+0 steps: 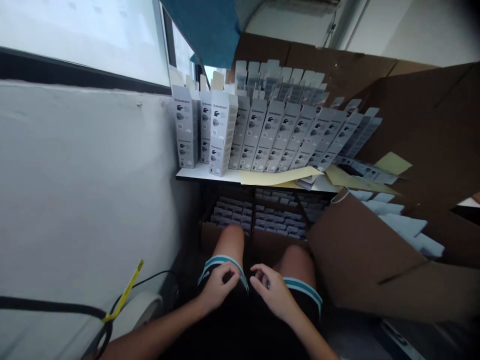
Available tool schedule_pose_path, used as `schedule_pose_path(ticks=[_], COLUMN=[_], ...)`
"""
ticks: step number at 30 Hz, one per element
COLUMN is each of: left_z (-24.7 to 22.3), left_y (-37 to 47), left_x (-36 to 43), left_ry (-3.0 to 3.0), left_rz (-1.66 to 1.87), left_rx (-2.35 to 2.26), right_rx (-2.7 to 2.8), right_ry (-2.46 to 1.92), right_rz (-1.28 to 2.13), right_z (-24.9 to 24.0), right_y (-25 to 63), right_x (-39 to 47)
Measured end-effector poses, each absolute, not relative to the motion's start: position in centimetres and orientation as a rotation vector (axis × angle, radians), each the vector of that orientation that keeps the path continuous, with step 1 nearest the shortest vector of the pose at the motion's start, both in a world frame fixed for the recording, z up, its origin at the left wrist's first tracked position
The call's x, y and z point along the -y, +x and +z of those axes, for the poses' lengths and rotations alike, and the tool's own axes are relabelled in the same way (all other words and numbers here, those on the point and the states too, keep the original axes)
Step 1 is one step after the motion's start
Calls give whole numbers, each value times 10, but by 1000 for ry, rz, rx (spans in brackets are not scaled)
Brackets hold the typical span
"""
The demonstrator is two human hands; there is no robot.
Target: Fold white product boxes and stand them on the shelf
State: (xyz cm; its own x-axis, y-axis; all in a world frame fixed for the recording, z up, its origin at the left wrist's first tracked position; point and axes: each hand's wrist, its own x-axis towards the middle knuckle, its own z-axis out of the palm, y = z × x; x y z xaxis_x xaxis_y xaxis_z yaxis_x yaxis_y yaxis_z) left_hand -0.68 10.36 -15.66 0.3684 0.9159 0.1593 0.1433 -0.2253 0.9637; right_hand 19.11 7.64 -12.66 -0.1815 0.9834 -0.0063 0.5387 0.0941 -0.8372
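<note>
My left hand hovers over my left thigh, fingers loosely curved with a dark gap between them and the thumb; nothing shows in it. A short space to the right is my right hand, its bent fingers and thumb apart. A tiny teal spot shows among its fingers, too small to name. Beyond my knees, two open cartons under the shelf hold rows of small printed boxes. Above them, tall white printed boxes stand in stacked rows on the white shelf, many with top flaps up.
Yellow paper sheets lie along the shelf's front. A large brown carton with white boxes leans at my right. On my left are a white wall and a black cable with a yellow tie.
</note>
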Motion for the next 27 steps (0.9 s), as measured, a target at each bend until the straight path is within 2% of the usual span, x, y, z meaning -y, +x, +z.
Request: schedule_pose_path(ticks=[9,16,27], left_z=[-138,-147,-151], left_y=[-2,0,-2], left_x=[-58,-63,-69], left_ry=[1882,1952,1948], left_rz=[1101,1079,1034], left_rx=[-863,-849,-836], right_rx=[1516,1594,1668], right_ry=[-1286,-1281,-1269], right_rz=[1151,1067,1017], right_z=[-136,-150,-142], right_y=[186,185,189], right_x=[-34,-35,-32])
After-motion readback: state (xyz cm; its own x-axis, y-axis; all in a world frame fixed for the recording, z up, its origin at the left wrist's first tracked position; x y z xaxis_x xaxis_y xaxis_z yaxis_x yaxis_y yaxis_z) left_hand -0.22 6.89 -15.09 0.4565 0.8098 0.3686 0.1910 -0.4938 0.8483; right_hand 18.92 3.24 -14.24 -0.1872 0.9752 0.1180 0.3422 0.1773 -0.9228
